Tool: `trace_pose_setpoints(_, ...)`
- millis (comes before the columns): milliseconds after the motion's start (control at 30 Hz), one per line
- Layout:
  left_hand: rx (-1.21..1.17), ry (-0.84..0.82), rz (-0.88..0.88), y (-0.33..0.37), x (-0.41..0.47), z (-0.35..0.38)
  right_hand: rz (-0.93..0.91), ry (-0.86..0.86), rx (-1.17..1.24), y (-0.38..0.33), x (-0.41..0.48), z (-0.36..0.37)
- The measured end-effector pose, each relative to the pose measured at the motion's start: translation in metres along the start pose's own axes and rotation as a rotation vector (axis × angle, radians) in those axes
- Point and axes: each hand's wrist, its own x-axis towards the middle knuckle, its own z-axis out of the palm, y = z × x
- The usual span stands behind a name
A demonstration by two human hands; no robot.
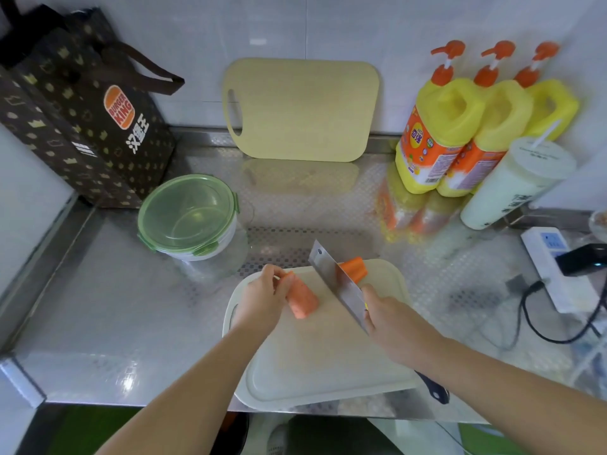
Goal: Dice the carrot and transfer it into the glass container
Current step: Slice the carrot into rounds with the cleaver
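Note:
A white cutting board (315, 362) lies at the counter's front edge. On it are two carrot pieces: one chunk (303, 298) that my left hand (262, 298) holds at its far end, and a second chunk (354, 269) behind the cleaver blade (338, 284). My right hand (391, 320) grips the cleaver, whose blade stands on the board between the two pieces. The glass container (189, 218), with its green clip lid on, stands to the left behind the board.
A beige cutting board (302, 110) leans on the back wall. A brown paper bag (82, 110) stands at the left, three yellow detergent bottles (460, 133) and a lidded drink cup (515, 185) at the right. A white power strip (555, 267) with cables lies at the far right.

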Motion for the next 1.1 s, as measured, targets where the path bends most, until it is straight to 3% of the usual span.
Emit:
trace_pose_setpoints(167, -0.118, -0.039, -0.217, -0.024, -0.002, -0.002, -0.006, 0.026, -0.033, 0.004, 0.001, -0.002)
trace_pose_setpoints(267, 0.034, -0.114, -0.224, -0.033, -0.011, -0.008, -0.035, 0.053, -0.077, 0.005, 0.001, -0.003)
trace_pose_setpoints(367, 0.343, -0.154, -0.109, -0.032, -0.021, -0.016, -0.062, 0.103, -0.148, 0.005, -0.003, -0.004)
trace_pose_setpoints(533, 0.666, -0.179, 0.338, -0.015, -0.029, -0.002, -0.083, 0.201, -0.147, 0.003, -0.002, -0.008)
trace_pose_setpoints(867, 0.667, -0.115, 0.314, 0.007, 0.002, 0.004, 0.008, 0.376, 0.024, 0.017, 0.010, -0.031)
trace_pose_setpoints(1100, 0.724, -0.144, 0.528, 0.067, 0.036, 0.050, 0.074, 0.462, 0.067, 0.039, 0.015, -0.047)
